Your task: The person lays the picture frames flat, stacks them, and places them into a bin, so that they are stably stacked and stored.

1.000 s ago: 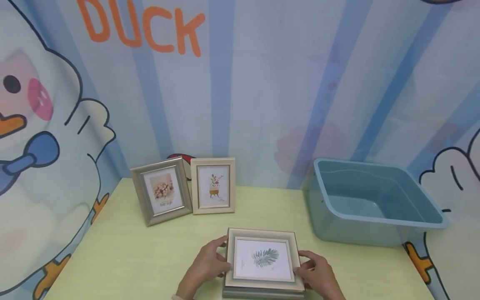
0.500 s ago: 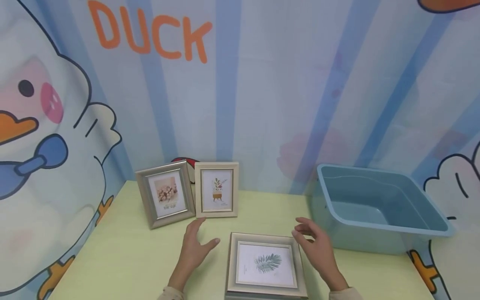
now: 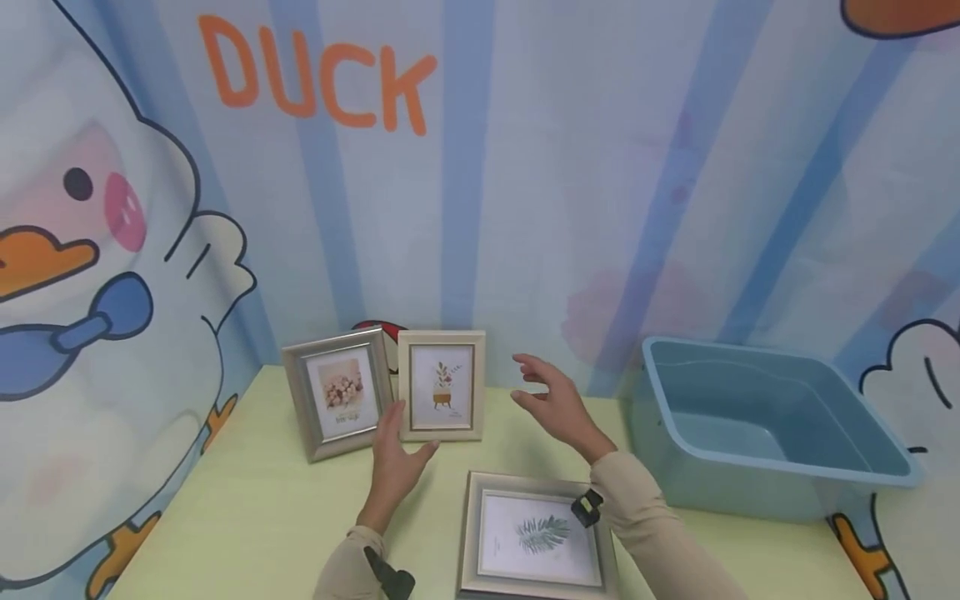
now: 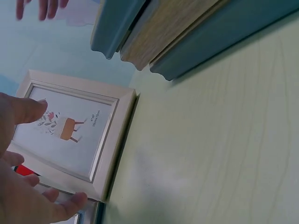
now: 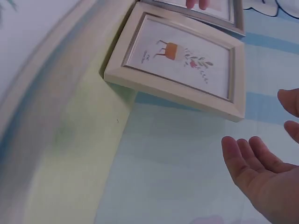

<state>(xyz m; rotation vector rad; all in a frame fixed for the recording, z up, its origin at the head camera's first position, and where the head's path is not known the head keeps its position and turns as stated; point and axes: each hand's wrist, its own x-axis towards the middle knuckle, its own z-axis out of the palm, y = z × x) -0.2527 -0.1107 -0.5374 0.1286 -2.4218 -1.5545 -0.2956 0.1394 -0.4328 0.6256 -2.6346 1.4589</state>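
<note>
A cream picture frame (image 3: 480, 383) with a potted-plant print stands upright at the back of the table. My left hand (image 3: 395, 462) is in front of its lower left corner, fingers spread and holding nothing. To its right, my right hand (image 3: 558, 407) hovers with the thumb apart from the fingers, also holding nothing. In the right wrist view, a gap separates the right hand (image 5: 266, 177) from that cream frame (image 5: 182, 95). A stack of picture frames (image 3: 474, 533) lies flat at the front, a leaf print on top; the left wrist view shows its layered edges (image 4: 154, 42).
A silver-grey picture frame (image 3: 300, 392) with a flower print leans at the left, beside the cream one. On the right stands a blue plastic tub (image 3: 735, 475). A striped cartoon cloth (image 3: 540, 208) hangs behind the pale yellow table (image 3: 247, 517).
Both hands have let go of the flat stack's sides and moved forward toward the cream frame, the right one farther up and leftward. The head view has shifted slightly.
</note>
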